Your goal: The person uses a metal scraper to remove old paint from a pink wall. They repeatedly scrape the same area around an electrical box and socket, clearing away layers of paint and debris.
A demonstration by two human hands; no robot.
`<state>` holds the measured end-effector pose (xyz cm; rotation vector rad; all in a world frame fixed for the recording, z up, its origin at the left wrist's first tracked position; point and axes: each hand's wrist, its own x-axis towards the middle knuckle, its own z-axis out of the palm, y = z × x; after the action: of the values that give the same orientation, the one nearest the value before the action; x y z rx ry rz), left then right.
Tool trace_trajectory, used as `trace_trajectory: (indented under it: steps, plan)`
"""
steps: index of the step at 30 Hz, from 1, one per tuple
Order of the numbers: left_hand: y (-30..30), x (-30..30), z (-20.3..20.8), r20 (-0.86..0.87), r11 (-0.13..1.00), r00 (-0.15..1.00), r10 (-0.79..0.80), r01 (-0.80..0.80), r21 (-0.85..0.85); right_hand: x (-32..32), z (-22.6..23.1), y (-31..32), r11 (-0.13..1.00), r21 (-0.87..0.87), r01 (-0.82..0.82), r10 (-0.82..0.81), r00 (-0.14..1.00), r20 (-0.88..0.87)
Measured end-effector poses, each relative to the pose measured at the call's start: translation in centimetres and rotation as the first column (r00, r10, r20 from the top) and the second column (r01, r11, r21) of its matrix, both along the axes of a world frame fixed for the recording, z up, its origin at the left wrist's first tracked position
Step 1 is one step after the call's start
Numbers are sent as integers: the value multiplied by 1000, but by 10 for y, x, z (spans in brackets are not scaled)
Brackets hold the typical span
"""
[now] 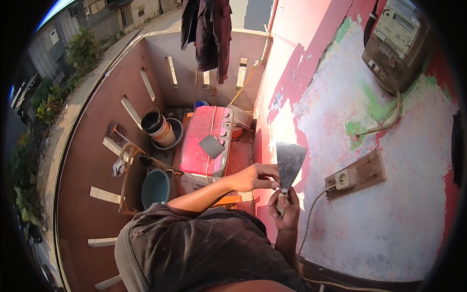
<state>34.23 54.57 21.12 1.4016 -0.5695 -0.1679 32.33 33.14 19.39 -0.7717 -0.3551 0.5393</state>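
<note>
A putty knife [291,163] with a broad grey metal blade and a pale handle stands upright before the wall. My right hand [287,210] is wrapped round its handle, with the blade pointing up. From the left, my left hand [253,178] reaches across, its thumb and bent fingers closed at the lower left edge of the blade. Part of those fingertips is hidden behind the metal. To the right is the wall [340,209], its pink paint worn off over a large area, leaving whitish and green patches.
A socket on a wooden board [360,175] and an electric meter [396,34] are on the wall, with a cable hanging down. A red washing machine [200,138], a blue-green tub [156,187], a bucket [158,127] and a wooden frame [127,175] stand below. Dark clothes [209,39] hang ahead.
</note>
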Motion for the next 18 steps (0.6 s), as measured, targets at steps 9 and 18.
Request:
trace_trajectory:
  steps: [9,18]
  plan:
    - [-8,-13,5,27,997,996,83,-83,0,5,10,-1,996,-56,71,-64,990,122]
    - [-58,-20,29,83,999,997,-8,13,-51,2,53,-64,935,-57,349,-298,864,407]
